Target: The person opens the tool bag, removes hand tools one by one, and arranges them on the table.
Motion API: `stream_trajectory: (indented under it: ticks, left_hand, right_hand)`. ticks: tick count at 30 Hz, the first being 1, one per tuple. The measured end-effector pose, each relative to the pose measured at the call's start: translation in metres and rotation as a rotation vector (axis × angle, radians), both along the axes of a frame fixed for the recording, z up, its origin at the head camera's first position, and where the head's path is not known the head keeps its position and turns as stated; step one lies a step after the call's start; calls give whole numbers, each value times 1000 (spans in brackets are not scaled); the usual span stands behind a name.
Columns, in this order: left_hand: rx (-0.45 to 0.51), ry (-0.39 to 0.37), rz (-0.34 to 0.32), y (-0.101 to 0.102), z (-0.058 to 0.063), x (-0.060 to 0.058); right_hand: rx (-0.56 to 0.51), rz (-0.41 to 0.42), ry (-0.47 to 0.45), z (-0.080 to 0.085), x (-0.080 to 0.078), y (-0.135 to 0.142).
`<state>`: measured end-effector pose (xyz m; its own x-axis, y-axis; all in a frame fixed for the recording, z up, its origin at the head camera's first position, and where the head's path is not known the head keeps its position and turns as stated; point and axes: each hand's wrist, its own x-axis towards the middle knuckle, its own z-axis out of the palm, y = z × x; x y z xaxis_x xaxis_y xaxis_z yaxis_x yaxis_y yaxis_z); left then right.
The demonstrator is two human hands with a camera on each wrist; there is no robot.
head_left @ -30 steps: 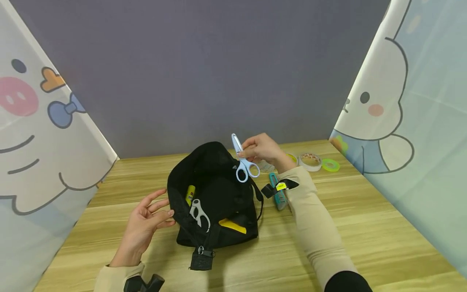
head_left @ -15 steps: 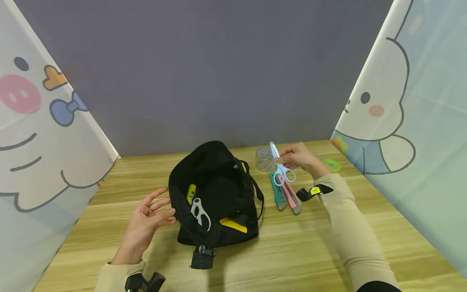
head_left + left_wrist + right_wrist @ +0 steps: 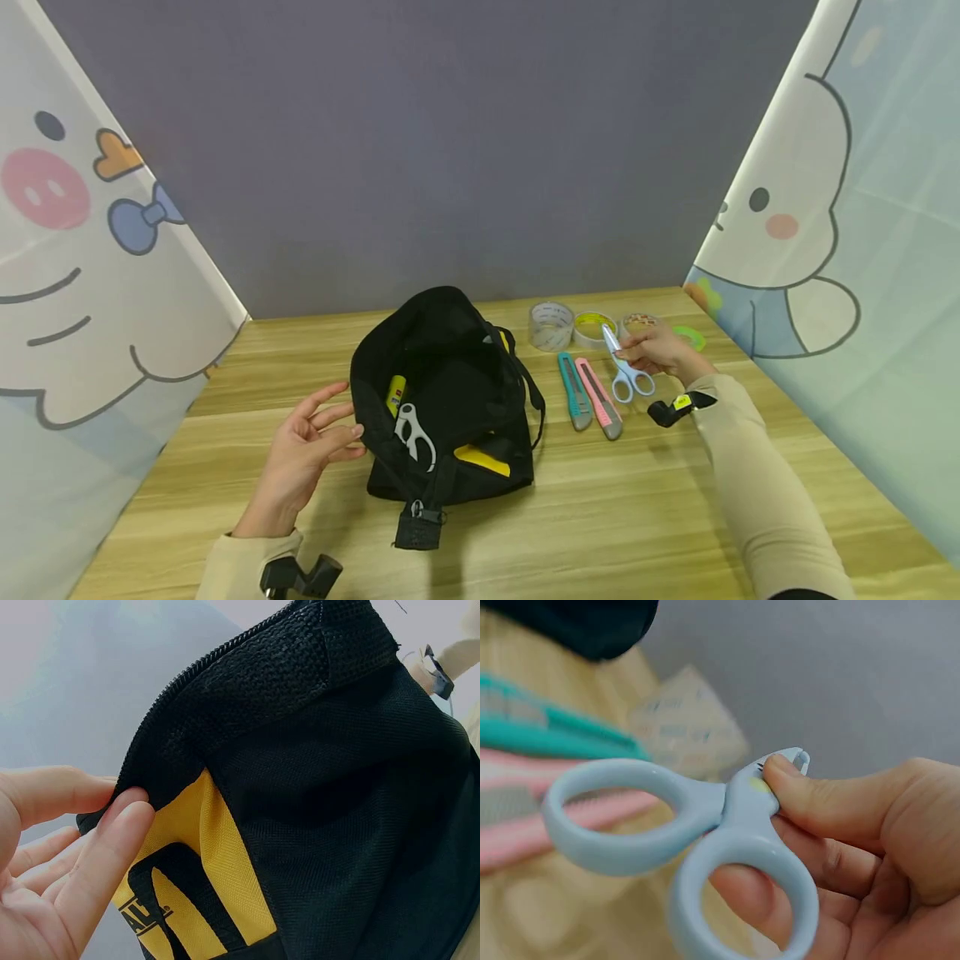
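My left hand (image 3: 294, 467) pinches the zippered rim of a black fabric bag (image 3: 369, 371) between thumb and fingers. The bag stands with its mouth wide; inside lie white-handled scissors (image 3: 417, 439) and a small yellow tube (image 3: 396, 394). In the left wrist view, its side carries a yellow panel (image 3: 232, 892) with partly hidden lettering. Right of the bag, my right hand (image 3: 660, 350) holds light blue scissors (image 3: 632, 383) by the blade end, handle loops hanging down. Just left of them lie a teal utility knife (image 3: 574, 393) and a pink utility knife (image 3: 600, 402).
Behind the knives stand a clear tape roll (image 3: 551, 327) and a yellow-cored roll (image 3: 595, 327). Another roll (image 3: 640, 321) and a green tape roll (image 3: 690, 337) are partly covered by my right hand. A grey panel (image 3: 465, 167) rises at the table's back edge.
My right hand has carried the light blue scissors rightward and down from beside the bag's mouth to the utility knives and tape rolls. The left hand keeps its place on the rim.
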<state>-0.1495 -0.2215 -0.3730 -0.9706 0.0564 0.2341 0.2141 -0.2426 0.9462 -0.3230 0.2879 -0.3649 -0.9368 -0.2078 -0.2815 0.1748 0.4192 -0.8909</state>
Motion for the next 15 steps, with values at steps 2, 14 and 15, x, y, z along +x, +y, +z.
stream_trajectory:
  ticks: [2, 14, 15]
  left_hand:
    - [-2, 4, 0, -1, 0, 0]
    - [6, 1, -5, -1, 2, 0]
    - [8, 0, -7, -1, 2, 0]
  right_hand:
    - [15, -4, -22, -7, 0, 6]
    - [114, -44, -44, -39, 1, 21]
    - [150, -40, -33, -39, 2, 19]
